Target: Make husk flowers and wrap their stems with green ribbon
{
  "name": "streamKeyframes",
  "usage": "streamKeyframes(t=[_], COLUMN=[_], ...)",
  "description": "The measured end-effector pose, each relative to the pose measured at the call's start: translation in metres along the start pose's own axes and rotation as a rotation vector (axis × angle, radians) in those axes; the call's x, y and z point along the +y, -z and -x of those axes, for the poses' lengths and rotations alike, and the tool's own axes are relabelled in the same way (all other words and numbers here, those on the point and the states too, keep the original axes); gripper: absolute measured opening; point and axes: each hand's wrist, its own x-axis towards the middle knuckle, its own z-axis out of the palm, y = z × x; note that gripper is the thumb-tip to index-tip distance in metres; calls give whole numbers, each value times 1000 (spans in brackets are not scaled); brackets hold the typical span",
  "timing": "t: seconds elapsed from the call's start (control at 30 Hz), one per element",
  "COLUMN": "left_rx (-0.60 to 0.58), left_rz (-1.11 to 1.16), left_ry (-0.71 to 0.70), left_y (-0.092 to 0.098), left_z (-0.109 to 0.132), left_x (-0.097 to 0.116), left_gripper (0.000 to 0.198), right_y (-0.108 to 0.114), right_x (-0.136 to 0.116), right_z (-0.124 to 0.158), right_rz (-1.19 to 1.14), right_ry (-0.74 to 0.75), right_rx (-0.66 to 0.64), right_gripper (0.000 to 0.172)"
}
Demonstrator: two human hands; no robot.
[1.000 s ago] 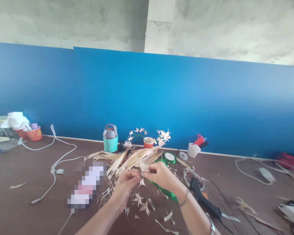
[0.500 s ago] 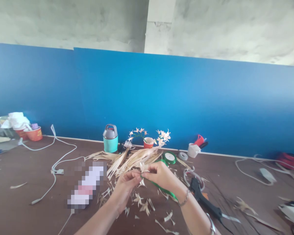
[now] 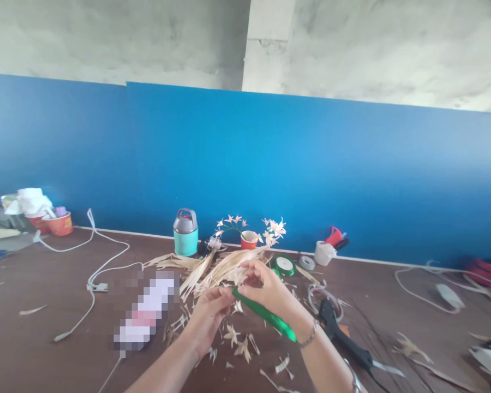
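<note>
Right hand has lifted a touch since half a second ago, and the green ribbon that sagged under it now runs straight and tight.

Ribbon axis: diagonal. The upper end is at the fingertips of both hands and the lower end passes under the right wrist by the bracelet. It points up and left, towards the left hand.

Left hand: thumb and forefinger pinched shut on the ribbon's upper end, other fingers loosely curled, palm over the table.

Right hand: fingers curled in, tips closed together above the ribbon end. The ribbon lies along the hand's lower edge and touches it. What the tips nip is too small to tell (maybe a pale scrap).

Around the hands:
- dried leaf strips just beyond the fingertips
- ribbon spool and tape roll beyond the right hand
- black glue gun just outside the right wrist
- cut straw flowers on the table under both wrists
- teal flask and red cup of paper flowers well beyond, at the blue wall
- white cable well off the left hand's outer side
</note>
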Motion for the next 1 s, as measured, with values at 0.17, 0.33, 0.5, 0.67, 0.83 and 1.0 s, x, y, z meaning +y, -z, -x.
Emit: streamKeyframes(t=[0.17,0.33,0.5,0.67,0.83,1.0], left_rx=[-11,-25,-20,-48,-66,-118], left_rz=[6,4,21,-10,-4,70], left_ry=[9,24,59,56,78,119], left_y=[1,0,-1,-1,2,5], left_z=[0,1,3,3,0,0], left_x=[-3,-2,-1,-2,-4,-5], left_gripper=[21,21,21,26,24,22], right_y=[-7,-9,-6,-6,-6,-5], right_x=[5,4,0,-2,0,-1], right_z=[-3,-3,-2,0,0,1], right_rz=[-108,-124,-89,-91,-59,-49], right_ry=[-14,-38,-20,-17,13,18], right_rx=[-6,-1,-14,-34,-52,-48], right_gripper=[44,41,41,42,39,38])
